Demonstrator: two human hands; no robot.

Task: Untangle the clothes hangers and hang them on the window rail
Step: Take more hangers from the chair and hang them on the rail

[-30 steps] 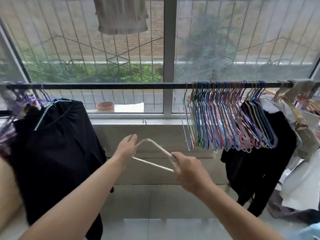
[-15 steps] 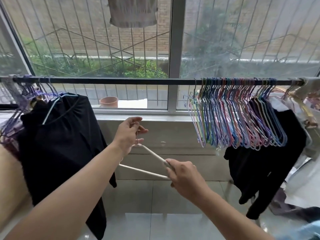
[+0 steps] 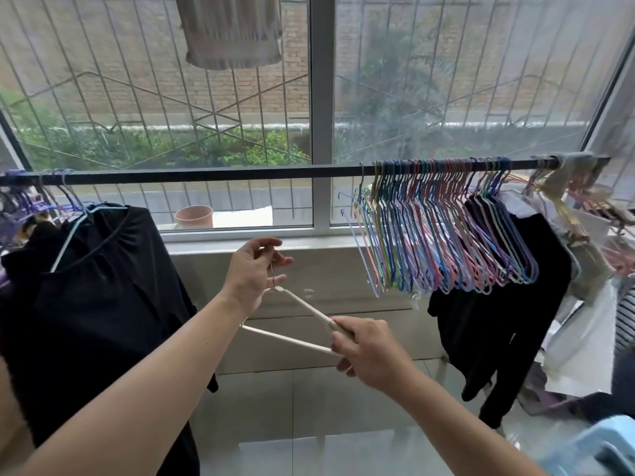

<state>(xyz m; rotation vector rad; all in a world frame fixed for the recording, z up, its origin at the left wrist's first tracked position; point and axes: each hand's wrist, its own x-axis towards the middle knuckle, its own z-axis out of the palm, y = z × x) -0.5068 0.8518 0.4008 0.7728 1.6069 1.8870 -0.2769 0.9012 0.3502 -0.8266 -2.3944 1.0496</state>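
Observation:
I hold one white hanger (image 3: 302,309) below the black window rail (image 3: 213,174). My left hand (image 3: 252,274) pinches its thin wire hook near the top, fingers partly spread. My right hand (image 3: 366,348) grips the hanger's right corner where the two white bars meet. The hanger lies tilted, its bars running left from my right hand. On the rail to the right hangs a dense row of coloured hangers (image 3: 443,235). A few purple hangers (image 3: 37,204) sit at the rail's left end.
A black garment (image 3: 92,304) hangs on a light blue hanger at left. Another black garment (image 3: 498,321) and pale clothes (image 3: 584,269) hang at right. A terracotta pot (image 3: 193,216) stands on the sill. A blue stool corner (image 3: 604,448) shows at bottom right.
My left hand moved up from the hanger's shoulder to its wire hook. The hanger rose slightly, and my view shifted a little to the left.

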